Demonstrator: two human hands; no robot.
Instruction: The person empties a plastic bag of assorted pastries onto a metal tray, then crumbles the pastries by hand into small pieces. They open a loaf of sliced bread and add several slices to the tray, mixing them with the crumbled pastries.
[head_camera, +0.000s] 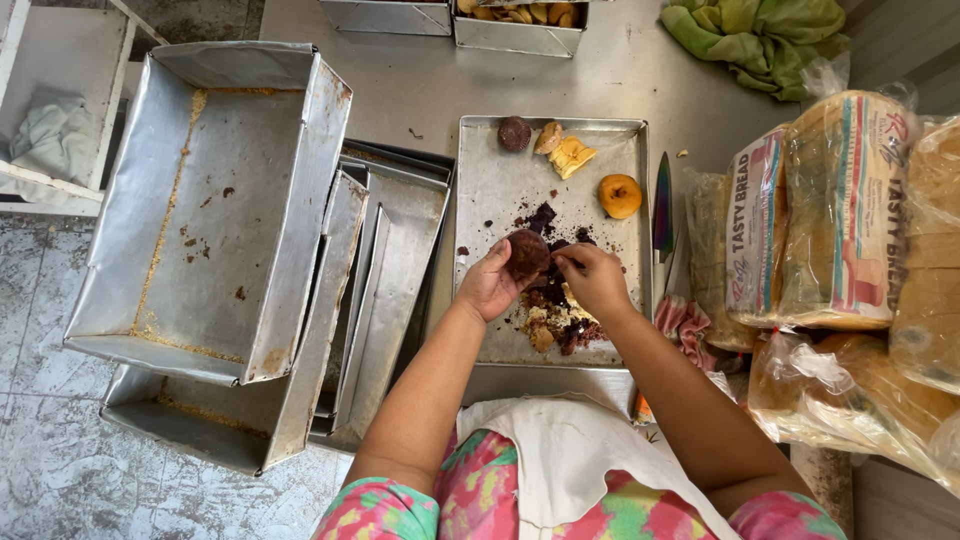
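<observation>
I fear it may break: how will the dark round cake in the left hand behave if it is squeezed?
The dark round cake probably crumbles easily: dark crumbs lie on the tray below it. It seems light, since the left hand holds it by the fingers alone.

Upper left of the flat tray (490, 190) is bare metal; a hand could pass there. Crumb pile (555, 320) fills the near middle. Knife (663, 215) lies just beside the tray's right rim, bagged loaves (840, 220) crowding behind it. Stacked deep tins (215, 200) wall off the left. Open tabletop (420, 90) beyond the tray, up to a green cloth (760, 35).
</observation>
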